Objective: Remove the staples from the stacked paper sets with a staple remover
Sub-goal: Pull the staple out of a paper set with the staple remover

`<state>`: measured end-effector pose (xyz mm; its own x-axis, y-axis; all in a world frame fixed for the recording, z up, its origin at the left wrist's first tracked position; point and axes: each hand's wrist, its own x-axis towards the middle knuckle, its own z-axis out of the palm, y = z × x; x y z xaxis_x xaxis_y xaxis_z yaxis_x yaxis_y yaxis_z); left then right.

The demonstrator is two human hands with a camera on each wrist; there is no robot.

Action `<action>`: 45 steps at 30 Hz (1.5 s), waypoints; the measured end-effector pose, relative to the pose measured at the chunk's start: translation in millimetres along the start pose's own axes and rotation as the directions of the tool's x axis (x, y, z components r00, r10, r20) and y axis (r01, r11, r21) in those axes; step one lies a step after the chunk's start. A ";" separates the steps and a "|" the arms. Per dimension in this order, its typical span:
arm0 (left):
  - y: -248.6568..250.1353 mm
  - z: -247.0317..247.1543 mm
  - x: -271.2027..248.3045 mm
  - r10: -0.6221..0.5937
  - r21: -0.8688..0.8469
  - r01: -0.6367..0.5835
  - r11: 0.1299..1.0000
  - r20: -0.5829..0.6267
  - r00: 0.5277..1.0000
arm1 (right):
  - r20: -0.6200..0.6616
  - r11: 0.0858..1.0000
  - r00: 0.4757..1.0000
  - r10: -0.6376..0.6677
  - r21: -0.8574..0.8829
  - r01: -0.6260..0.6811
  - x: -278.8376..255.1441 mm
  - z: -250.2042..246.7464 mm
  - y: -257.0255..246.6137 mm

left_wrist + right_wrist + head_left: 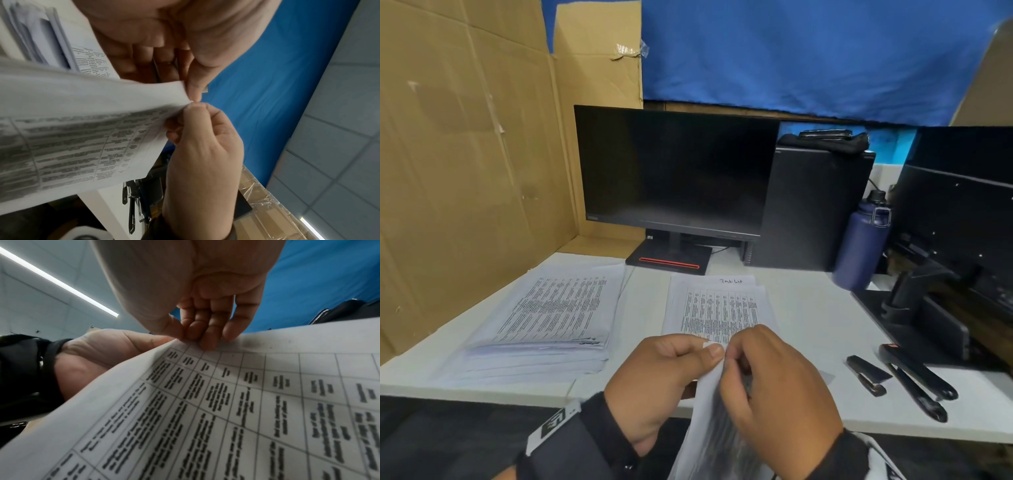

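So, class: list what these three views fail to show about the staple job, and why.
- Staple: the pinched corner of the paper set is hidden by the left hand and right hand in all views.
- Printed text: blurred everywhere.
- Black tools on the desk: too small to identify.

Both forearms wear black long sleeves ending at the wrist. The left sleeve [571, 442] carries a black wrist strap bearing a white tag [549, 426] with black markings. The right sleeve [859, 455] shows a white printed pattern beside its cuff.
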<state>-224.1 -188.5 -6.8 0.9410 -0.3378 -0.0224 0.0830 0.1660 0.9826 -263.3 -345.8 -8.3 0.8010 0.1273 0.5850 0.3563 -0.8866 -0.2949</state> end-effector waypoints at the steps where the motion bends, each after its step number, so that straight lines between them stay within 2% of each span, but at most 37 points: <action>1: 1.0 -0.3 -0.1 0.001 0.002 -0.001 1.000 0.001 1.000 | -0.001 1.000 1.000 0.015 0.010 -0.015 -0.4 1.8 0.5; 4: 5.2 1.0 -1.3 0.011 -0.019 -0.011 1.000 0.021 1.000 | -0.015 0.993 0.997 0.081 0.093 -0.079 -0.7 5.2 0.4; 7: 7.4 3.2 -3.7 0.031 -0.046 -0.029 0.999 0.041 0.999 | -0.003 0.947 0.981 0.193 0.264 -0.185 0.4 6.9 -2.0; 12: 1.3 3.3 -1.5 0.105 0.086 -0.103 0.991 -0.025 0.994 | 0.149 0.776 0.901 0.408 0.464 -0.428 6.4 6.8 -2.2; 15: 0.2 2.9 -1.8 0.134 0.201 -0.123 0.972 -0.042 0.990 | 0.265 0.637 0.846 0.463 0.564 -0.525 8.5 9.2 -1.5; 16: 0.2 3.2 -1.6 0.117 0.186 -0.106 0.977 -0.047 0.992 | 0.263 0.627 0.850 0.456 0.584 -0.516 8.3 9.7 -1.8; 17: 0.6 3.0 -1.3 0.088 0.142 -0.079 0.987 -0.055 0.995 | 0.220 0.664 0.873 0.435 0.577 -0.476 7.0 10.4 -1.5; 18: 1.6 2.6 -0.8 0.053 0.096 -0.047 0.994 -0.062 0.997 | 0.141 0.753 0.912 0.385 0.524 -0.398 4.7 11.4 -0.8; 20: 4.1 0.9 0.1 0.015 0.057 -0.011 0.998 -0.073 0.997 | -0.063 0.943 0.983 0.174 0.300 -0.147 0.0 9.9 -0.5; 22: 6.5 -1.3 0.7 0.008 0.058 -0.003 0.998 -0.078 0.997 | -0.161 0.991 0.983 -0.087 0.088 0.102 -3.0 9.4 1.8; 24: 7.8 -3.1 1.9 -0.009 0.038 0.012 0.999 -0.075 0.997 | -0.177 0.974 0.958 -0.225 -0.007 0.228 -5.5 13.1 7.6; 31: 11.2 -8.1 4.3 -0.072 -0.039 0.071 0.997 -0.020 0.997 | -0.304 0.957 0.909 -0.286 -0.136 0.255 -4.0 18.3 19.2; 35: 7.8 -9.7 6.4 -0.107 -0.055 0.106 0.993 -0.018 0.994 | -0.276 0.942 0.909 -0.313 -0.211 0.260 -1.4 18.0 22.6; 41: 3.1 -7.8 7.1 -0.078 0.019 0.078 0.997 -0.024 0.997 | -0.228 0.946 0.934 -0.276 -0.239 0.221 -1.7 21.6 22.5; 45: 3.4 -8.6 8.9 -0.071 0.059 0.073 0.996 -0.039 0.997 | -0.236 0.938 0.914 -0.329 -0.192 0.288 -4.2 23.3 23.8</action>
<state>-212.6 -182.9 -5.2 0.9448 -0.3122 -0.0992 0.1319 0.0855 0.9876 -246.9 -357.1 -35.3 0.5016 0.3028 0.8103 0.4728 -0.8804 0.0364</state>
